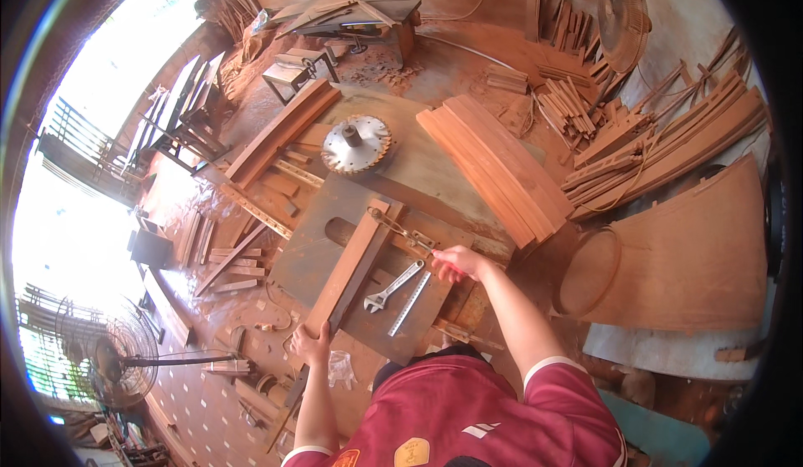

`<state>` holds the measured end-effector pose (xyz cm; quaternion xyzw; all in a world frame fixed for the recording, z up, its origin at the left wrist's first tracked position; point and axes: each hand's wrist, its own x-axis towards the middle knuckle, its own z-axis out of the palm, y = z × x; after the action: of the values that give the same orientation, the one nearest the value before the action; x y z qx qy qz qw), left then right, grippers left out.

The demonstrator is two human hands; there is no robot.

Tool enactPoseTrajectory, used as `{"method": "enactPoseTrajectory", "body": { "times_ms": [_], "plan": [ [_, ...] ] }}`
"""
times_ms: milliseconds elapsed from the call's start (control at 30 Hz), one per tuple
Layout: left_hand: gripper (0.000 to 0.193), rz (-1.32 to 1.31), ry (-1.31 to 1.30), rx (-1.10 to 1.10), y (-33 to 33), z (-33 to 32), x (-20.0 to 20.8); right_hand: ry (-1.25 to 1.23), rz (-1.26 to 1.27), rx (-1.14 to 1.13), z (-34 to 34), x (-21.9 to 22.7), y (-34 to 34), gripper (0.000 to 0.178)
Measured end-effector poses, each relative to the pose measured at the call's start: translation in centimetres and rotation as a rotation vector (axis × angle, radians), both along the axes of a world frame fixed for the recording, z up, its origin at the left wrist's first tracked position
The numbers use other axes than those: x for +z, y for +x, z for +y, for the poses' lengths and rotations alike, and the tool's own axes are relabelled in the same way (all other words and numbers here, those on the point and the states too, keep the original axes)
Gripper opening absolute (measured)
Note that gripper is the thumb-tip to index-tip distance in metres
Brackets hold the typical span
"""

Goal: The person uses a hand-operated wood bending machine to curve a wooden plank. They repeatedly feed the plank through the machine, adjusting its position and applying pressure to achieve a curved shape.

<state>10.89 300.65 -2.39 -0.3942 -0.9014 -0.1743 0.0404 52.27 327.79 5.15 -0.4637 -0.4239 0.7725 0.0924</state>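
Observation:
My left hand (312, 343) is wrapped round the near end of a long wooden bar (347, 268) that lies across the grey metal saw table (311, 241). My right hand (458, 264) is closed on a long metal tool with a red handle (410, 234). The tool's far tip reaches the bar's far end; its exact kind is hard to make out. On the table, between the bar and my right arm, lie an adjustable wrench (391, 289) and a steel ruler (410, 304). A slot shows in the tabletop, left of the bar.
A round toothed saw blade (356, 145) lies flat beyond the bar. Thick boards (502, 166) are stacked at the far right, with a long beam (280, 132) at the far left. A standing fan (113, 358) is at left. Wood strips (569, 111) lie on the dusty floor.

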Motion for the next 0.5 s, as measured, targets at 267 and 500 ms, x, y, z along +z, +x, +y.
{"method": "enactPoseTrajectory", "body": {
  "times_ms": [267, 500],
  "plan": [
    [0.076, -0.109, 0.008, 0.011, 0.4, 0.5, 1.1, 0.006, -0.140, -0.099, -1.4, 1.6, 0.4, 0.054],
    [0.073, -0.116, 0.008, -0.015, -0.1, 0.2, 0.8, 0.508, -0.652, -0.050, -2.4, 6.1, -1.7, 0.054]
  ]
}}
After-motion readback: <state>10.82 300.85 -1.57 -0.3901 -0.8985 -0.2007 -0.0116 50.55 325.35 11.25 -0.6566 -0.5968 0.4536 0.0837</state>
